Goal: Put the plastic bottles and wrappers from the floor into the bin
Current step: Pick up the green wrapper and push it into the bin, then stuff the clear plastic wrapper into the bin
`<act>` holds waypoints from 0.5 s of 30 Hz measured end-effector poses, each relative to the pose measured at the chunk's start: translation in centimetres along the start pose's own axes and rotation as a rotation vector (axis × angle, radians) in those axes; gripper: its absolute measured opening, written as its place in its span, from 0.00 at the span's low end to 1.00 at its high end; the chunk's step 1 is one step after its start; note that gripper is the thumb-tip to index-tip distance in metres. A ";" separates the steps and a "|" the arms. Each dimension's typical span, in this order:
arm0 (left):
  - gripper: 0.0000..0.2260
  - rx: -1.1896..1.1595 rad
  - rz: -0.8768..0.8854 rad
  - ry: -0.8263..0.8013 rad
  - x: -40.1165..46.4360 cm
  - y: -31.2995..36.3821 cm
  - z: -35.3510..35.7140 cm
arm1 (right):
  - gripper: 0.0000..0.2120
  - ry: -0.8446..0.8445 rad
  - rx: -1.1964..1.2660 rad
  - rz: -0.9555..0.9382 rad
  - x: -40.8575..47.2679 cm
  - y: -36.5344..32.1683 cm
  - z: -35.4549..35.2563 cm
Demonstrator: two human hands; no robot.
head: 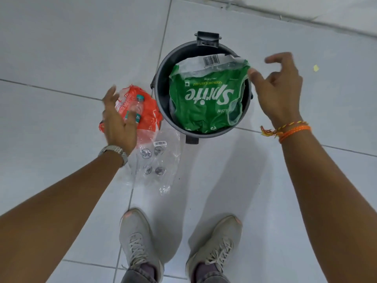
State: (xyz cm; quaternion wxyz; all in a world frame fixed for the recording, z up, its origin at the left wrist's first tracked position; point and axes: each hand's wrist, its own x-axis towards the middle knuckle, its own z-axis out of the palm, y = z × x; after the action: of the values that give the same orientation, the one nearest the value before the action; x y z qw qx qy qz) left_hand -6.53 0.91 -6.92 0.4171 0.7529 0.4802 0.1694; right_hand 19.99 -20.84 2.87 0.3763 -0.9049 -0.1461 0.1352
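A round dark grey bin [161,92] stands on the white tiled floor. A crumpled green Sprite wrapper [206,99] lies across its mouth, partly inside. My right hand [279,90] hovers at the bin's right rim with fingers spread, the thumb tip at the wrapper's edge. Left of the bin, an orange wrapper [151,111] lies on the floor with a small clear bottle with a teal cap [137,106] on it. My left hand [118,119] is spread over them, blurred, its fingers overlapping the bottle. A clear plastic wrapper [157,162] lies just below.
My two feet in grey sneakers [138,242] stand close in front of the bin. The bin's foot pedal [191,139] points toward me and its hinge [208,39] is at the far side. A white wall base [306,15] runs across the top right.
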 end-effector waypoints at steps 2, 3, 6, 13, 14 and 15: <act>0.31 0.104 -0.211 0.056 -1.6 -2.8 -1.2 | 0.23 0.045 0.039 0.044 -0.4 1.8 1.3; 0.33 0.177 -0.321 0.062 -2.3 -4.1 -1.7 | 0.23 0.008 0.042 0.045 -0.7 2.6 2.1; 0.41 0.429 -0.635 -0.074 -4.3 -7.3 -2.3 | 0.20 -0.062 -0.022 -0.041 -1.4 4.6 4.8; 0.36 0.568 -0.706 -0.238 -6.9 -8.6 -1.0 | 0.18 0.056 -0.018 -0.065 -1.7 6.6 7.1; 0.29 0.514 -0.704 -0.194 -7.1 -8.0 -1.1 | 0.17 0.066 -0.013 -0.071 -1.7 6.6 7.2; 0.21 0.434 -0.696 -0.140 -7.5 -7.0 -1.3 | 0.17 0.070 -0.013 -0.075 -1.7 6.7 7.3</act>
State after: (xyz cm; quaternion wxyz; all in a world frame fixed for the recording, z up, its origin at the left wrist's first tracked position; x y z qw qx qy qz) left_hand -15.03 -3.65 -10.57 0.3128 0.6258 0.7011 -0.1382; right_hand 16.95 -21.25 -6.70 0.3801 -0.9054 -0.1676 0.0881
